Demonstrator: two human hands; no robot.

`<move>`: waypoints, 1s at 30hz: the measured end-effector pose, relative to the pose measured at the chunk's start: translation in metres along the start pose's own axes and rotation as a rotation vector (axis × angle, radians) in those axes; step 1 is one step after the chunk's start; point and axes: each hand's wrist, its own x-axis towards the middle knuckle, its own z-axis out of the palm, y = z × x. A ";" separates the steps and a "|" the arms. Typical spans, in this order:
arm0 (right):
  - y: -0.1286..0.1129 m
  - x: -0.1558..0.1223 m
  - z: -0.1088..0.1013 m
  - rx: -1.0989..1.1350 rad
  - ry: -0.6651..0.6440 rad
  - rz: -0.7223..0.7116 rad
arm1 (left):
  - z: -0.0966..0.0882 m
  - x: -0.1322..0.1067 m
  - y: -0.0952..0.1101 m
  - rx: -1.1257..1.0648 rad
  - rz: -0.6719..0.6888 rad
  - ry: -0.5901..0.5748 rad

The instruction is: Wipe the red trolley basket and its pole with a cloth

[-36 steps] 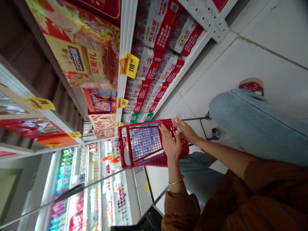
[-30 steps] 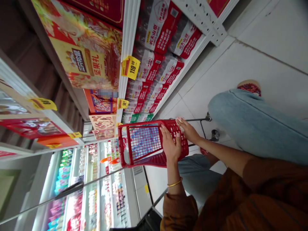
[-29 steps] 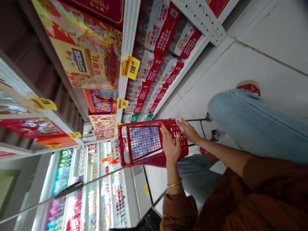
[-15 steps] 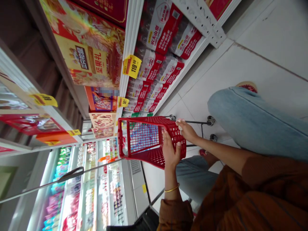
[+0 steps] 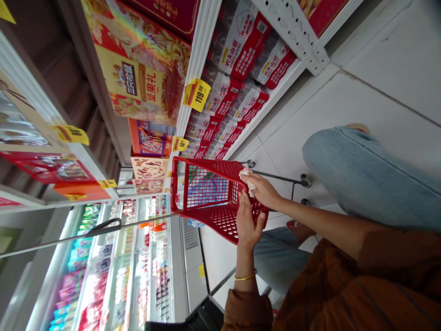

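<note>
The picture lies sideways. A red plastic shopping cart [image 5: 210, 218] with a grid-like basket stands before me. My left hand [image 5: 247, 223], wearing a gold bracelet, rests on its near wall and rim with fingers stretched out and thumb apart. Close beside it, my right hand [image 5: 263, 188] is closed around a crumpled white-and-pink cloth [image 5: 245, 174]. The cloth presses against the red wall near the rim; part of it is hidden by the fingers. Through the mesh, a blue-and-white pack shows, only partly visible.
Shelves along one side hold boxed gifts [image 5: 138, 78] and wrapped red-labelled water bottles [image 5: 230, 46], with yellow price tags [image 5: 197, 95]. A lit refrigerated display [image 5: 138, 262] stands ahead. A metal rod [image 5: 144, 224] extends past the cart. My jeans-clad leg [image 5: 344, 170] is beside the cart's wheels [image 5: 305, 180].
My right hand has moved with the cloth along the cart wall, closer to the rim and my left hand. My left hand stays on the cart. The view has shifted slightly.
</note>
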 end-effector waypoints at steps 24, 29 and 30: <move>-0.016 -0.020 -0.036 0.151 -0.254 -0.118 | 0.018 0.042 0.045 -0.155 -0.385 0.303; -0.002 -0.025 -0.023 0.242 -0.226 -0.162 | 0.023 0.031 0.050 -0.048 -0.260 0.299; -0.001 -0.022 -0.021 0.244 -0.219 -0.158 | 0.022 0.028 0.050 -0.042 -0.241 0.292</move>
